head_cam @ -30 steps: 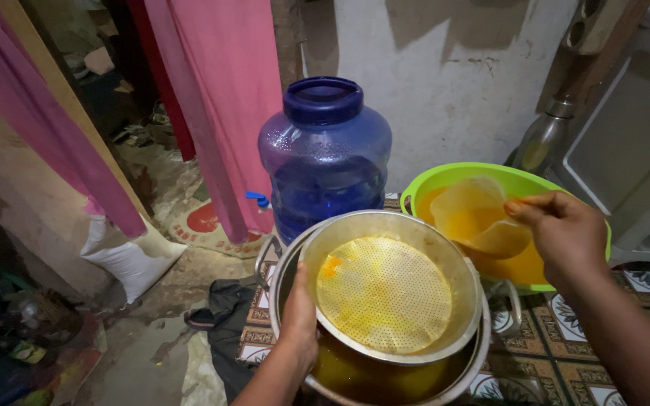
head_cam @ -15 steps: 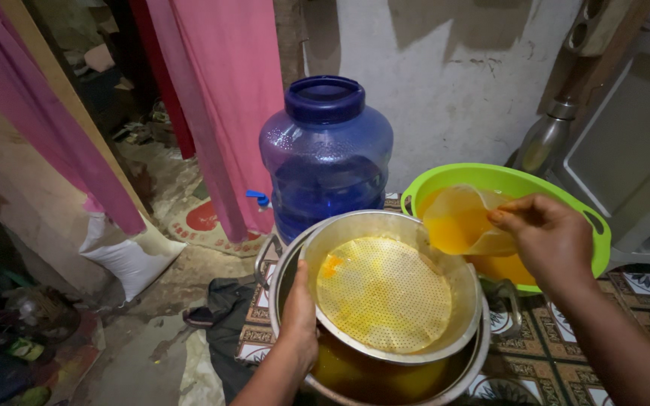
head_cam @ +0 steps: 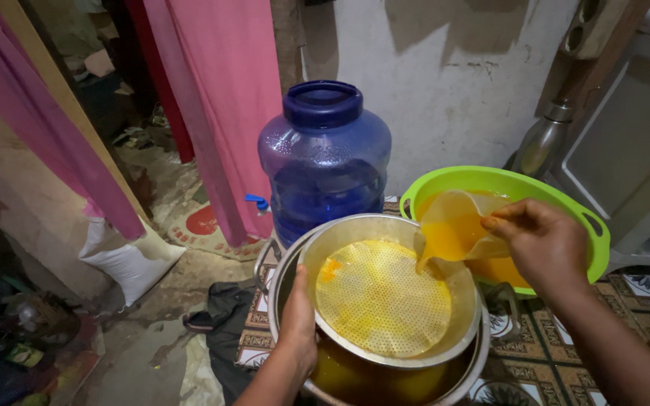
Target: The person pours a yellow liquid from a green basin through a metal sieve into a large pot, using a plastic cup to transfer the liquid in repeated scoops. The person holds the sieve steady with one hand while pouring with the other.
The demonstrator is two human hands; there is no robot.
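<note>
Against a stained wall and pink curtains, our left hand clamps the perforated metal strainer rim over a half-hidden pot (bottom cut off). Right hand, fingers closed, tilts a plastic jug, pouring orange liquid, beside the green basin.

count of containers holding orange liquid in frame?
3. The clear jug tilted in the right hand, pouring; the green basin behind that hand; the metal pot under the perforated strainer, which the left hand grips. More may be hidden.
</note>
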